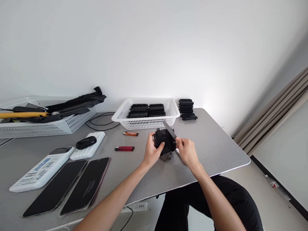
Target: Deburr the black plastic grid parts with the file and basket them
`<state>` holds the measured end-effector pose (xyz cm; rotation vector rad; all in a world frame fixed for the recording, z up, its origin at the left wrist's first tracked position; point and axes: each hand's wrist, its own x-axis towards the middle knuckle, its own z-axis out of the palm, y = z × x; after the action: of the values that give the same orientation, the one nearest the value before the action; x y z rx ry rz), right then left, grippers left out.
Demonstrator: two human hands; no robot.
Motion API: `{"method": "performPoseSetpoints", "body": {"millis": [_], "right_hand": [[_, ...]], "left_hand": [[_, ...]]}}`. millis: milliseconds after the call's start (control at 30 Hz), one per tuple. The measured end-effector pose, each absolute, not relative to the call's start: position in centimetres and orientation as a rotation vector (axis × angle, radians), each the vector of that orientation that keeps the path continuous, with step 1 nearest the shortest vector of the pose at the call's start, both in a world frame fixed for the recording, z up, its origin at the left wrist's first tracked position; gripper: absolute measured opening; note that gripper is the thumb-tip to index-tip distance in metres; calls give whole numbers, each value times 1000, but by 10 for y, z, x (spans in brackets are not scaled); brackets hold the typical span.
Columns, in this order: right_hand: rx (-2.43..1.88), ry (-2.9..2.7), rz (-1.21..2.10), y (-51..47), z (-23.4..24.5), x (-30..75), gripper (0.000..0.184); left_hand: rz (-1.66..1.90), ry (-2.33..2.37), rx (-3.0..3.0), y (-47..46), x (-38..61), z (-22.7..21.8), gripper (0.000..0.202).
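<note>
My left hand (152,149) grips a black plastic part (165,140) by its left side, thumb across its face. The part is a flat, squarish piece with toothed edges, held tilted above the table. In my right hand (187,150) is a flat grey metal file (169,129), pinched near its lower end. It slants up and left across the part's upper right edge; whether it touches is hard to tell. Below the part lies a small dark heap (167,156), and a thin pale tool (178,152) shows partly behind my right hand.
A white basket (146,123) holds several similar black parts, and more stand in a stack (186,107) to its right. Two lighters (124,148) lie left of my hands. Phones (85,186), power banks (40,170), a mouse (86,142) and another basket (60,126) occupy the left.
</note>
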<state>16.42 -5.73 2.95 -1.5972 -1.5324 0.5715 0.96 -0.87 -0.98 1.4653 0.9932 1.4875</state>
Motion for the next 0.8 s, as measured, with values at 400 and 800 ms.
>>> {"method": "performPoseSetpoints", "body": {"millis": [400, 800], "right_hand": [[-1563, -1572, 615, -55, 29, 168, 50], [-1522, -1592, 747, -55, 31, 169, 52]], "left_hand": [[1503, 1015, 1508, -10, 10, -8, 40], [1526, 1042, 1566, -8, 8, -11, 39]]}}
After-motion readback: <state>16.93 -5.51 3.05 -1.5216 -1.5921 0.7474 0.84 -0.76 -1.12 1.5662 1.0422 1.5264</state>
